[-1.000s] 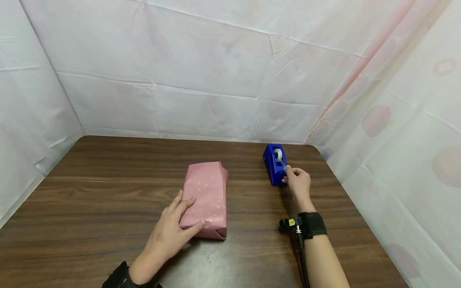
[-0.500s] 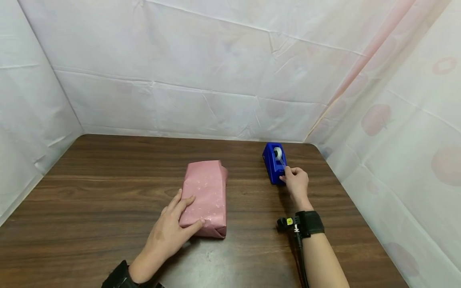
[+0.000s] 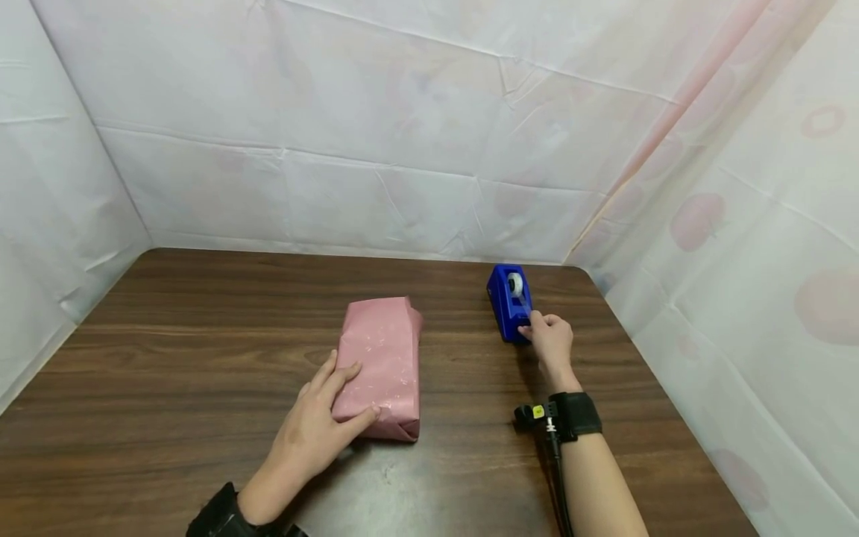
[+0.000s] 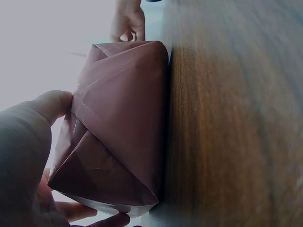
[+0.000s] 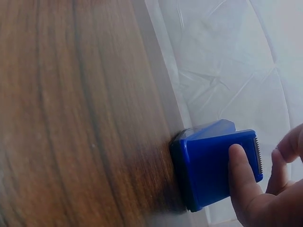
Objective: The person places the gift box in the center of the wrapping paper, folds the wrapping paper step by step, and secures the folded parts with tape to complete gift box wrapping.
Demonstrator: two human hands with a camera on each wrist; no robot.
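A pink wrapped package [image 3: 385, 335] lies on the table, its folded end showing in the left wrist view. My left hand [image 3: 312, 425] rests on the package's near left part, fingers spread and thumb on top near the close end. To the right, a blue tape dispenser [image 3: 505, 306] stands with a roll of clear tape [image 3: 515, 285] in it. My right hand [image 3: 553, 347] is at the dispenser's near end, pinching the tape between thumb and index finger beside the toothed cutter [image 5: 258, 155]. Another fingertip [image 5: 236, 153] presses the dispenser's blue front face.
The dark wood-grain table [image 3: 201, 358] is bounded by a pale sheet [image 3: 376, 149] at the back and both sides. Each wrist wears a black strap; a cable [image 3: 555, 477] runs from the right wrist camera along the forearm.
My right fingers have shifted very slightly down and toward the dispenser's near end. The left hand and the package stay as they were; the head view has moved a little.
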